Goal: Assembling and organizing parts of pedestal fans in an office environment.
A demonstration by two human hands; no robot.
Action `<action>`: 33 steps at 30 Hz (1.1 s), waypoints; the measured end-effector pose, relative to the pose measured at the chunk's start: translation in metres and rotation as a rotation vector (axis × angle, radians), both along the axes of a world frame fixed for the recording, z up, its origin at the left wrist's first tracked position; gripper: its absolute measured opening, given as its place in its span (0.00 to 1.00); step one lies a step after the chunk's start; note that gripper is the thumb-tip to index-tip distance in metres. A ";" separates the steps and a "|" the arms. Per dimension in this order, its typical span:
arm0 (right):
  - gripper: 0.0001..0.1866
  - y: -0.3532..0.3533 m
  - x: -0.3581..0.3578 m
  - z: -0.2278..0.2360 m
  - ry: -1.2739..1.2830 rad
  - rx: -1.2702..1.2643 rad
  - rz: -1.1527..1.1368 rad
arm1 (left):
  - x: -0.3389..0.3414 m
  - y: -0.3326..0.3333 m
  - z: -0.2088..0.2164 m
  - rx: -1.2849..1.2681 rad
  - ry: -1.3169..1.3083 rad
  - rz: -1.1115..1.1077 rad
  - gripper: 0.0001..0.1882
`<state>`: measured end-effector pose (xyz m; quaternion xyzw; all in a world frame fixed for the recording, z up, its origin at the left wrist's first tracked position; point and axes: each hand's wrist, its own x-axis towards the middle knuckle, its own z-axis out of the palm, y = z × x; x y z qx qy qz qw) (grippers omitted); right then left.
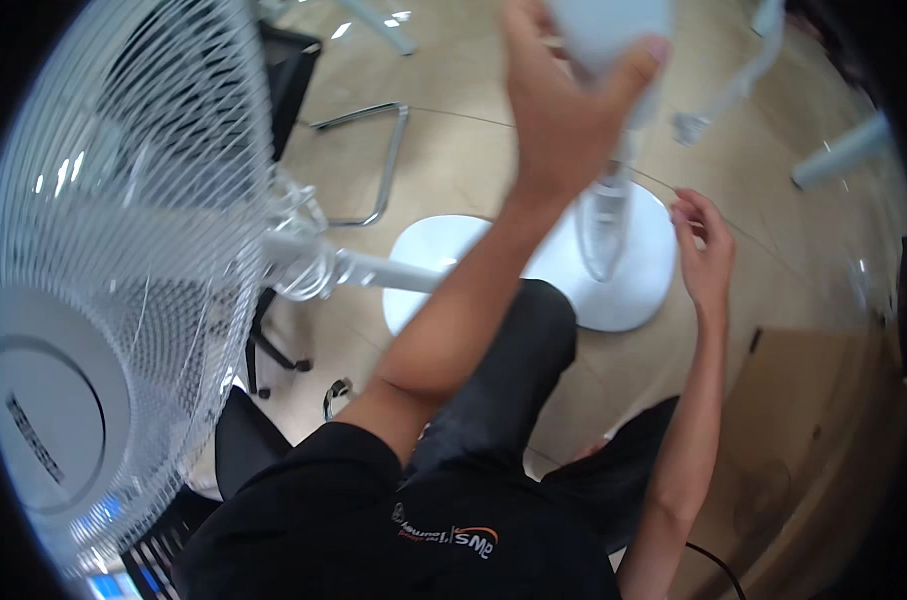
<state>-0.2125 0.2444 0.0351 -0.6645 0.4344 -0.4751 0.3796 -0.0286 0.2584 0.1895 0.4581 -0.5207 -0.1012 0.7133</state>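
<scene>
My left hand (563, 120) reaches up across the view and grips a pale, rounded housing (613, 30), cut off by the top edge. It appears to sit at the top of a white stand, whose round base (623, 290) rests on the floor. A looped white cord (605, 225) hangs by the pole. To the right of that base, my right hand (706, 250) is raised with thumb and fingertips drawn together. Whatever may be in that pinch is too small to make out.
A caged pedestal fan (123, 280) fills the left, with a bundled cord (303, 250) on its pole and its own white base (423, 240). A chrome chair leg (388, 165) stands behind. Cardboard (793, 420) lies at the right, below a pale table leg (843, 150).
</scene>
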 end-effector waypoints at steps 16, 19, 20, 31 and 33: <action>0.13 0.105 0.109 0.071 -0.250 -0.644 0.187 | 0.195 0.268 -0.257 0.433 -0.202 0.793 0.45; 0.12 0.122 0.162 0.066 -0.248 -0.451 0.495 | 0.226 0.259 -0.224 0.529 0.057 0.408 0.38; 0.11 0.127 0.174 0.064 -0.202 -0.324 0.547 | 0.228 0.248 -0.222 0.500 0.201 0.345 0.28; 0.15 0.160 0.252 -0.006 0.260 -0.060 0.844 | 0.223 0.231 -0.264 0.304 0.288 0.697 0.08; 0.16 0.172 0.264 0.017 0.211 -0.040 0.938 | 0.247 0.245 -0.276 0.206 0.396 0.638 0.08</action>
